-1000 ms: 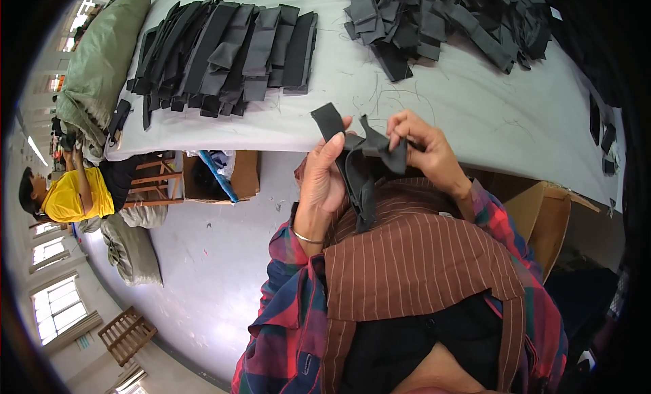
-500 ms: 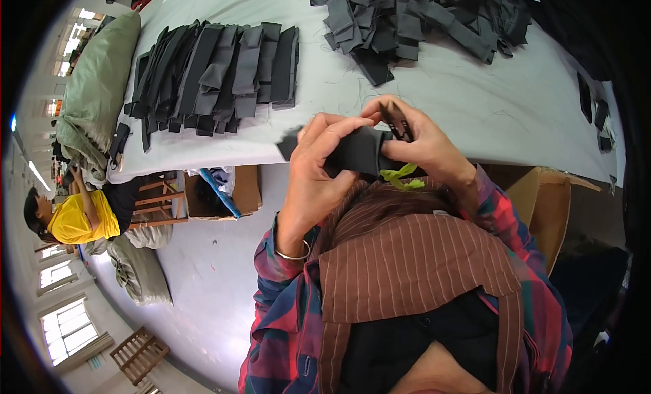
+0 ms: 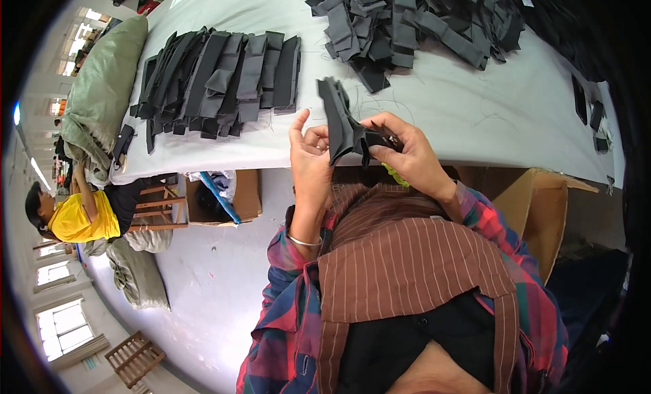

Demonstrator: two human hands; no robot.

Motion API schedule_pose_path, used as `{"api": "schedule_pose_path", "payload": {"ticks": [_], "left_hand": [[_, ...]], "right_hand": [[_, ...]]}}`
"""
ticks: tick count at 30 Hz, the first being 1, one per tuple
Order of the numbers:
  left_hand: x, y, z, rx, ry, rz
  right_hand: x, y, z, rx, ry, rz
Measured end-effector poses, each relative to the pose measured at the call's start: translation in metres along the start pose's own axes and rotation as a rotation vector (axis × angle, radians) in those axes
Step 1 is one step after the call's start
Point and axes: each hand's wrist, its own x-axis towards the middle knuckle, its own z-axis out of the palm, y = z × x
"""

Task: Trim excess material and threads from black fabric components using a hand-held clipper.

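Right hand point(image 3: 412, 158) grips folded dark-grey fabric strip point(image 3: 339, 126), masking left hand's point(image 3: 310, 165) thumb; left hold unclear. White-covered desk point(image 3: 461, 106) bears overlapping black fabric-strip row point(image 3: 220, 82), loose charcoal fabric-strip heap point(image 3: 407, 31).

No readable text, labels, brands, numbers or signs anywhere.

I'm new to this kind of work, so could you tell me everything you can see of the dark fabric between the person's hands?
The dark fabric is charcoal grey, strip-like and folded, with several layers and edges showing; it looks matt and fairly stiff. Its upper end points up and slightly left, seen against the white table. The right hand pinches its lower right part; the left hand is at its left edge, its grip partly hidden.
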Motion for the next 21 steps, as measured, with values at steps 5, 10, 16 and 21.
{"api": "schedule_pose_path", "payload": {"ticks": [5, 10, 16, 21], "left_hand": [[0.001, 0.007, -0.001, -0.071, -0.115, -0.156], [0.005, 0.01, -0.01, -0.364, -0.246, -0.31], [0.015, 0.011, -0.007, -0.329, 0.002, -0.349], [0.009, 0.012, -0.007, -0.246, -0.085, -0.326]], "right_hand": [[-0.007, 0.001, -0.001, -0.161, 0.056, -0.043], [-0.012, 0.0, -0.005, -0.252, 0.144, -0.125], [-0.016, 0.001, -0.005, -0.622, 0.126, -0.264], [-0.011, 0.007, -0.003, -0.591, 0.159, -0.27]]}}
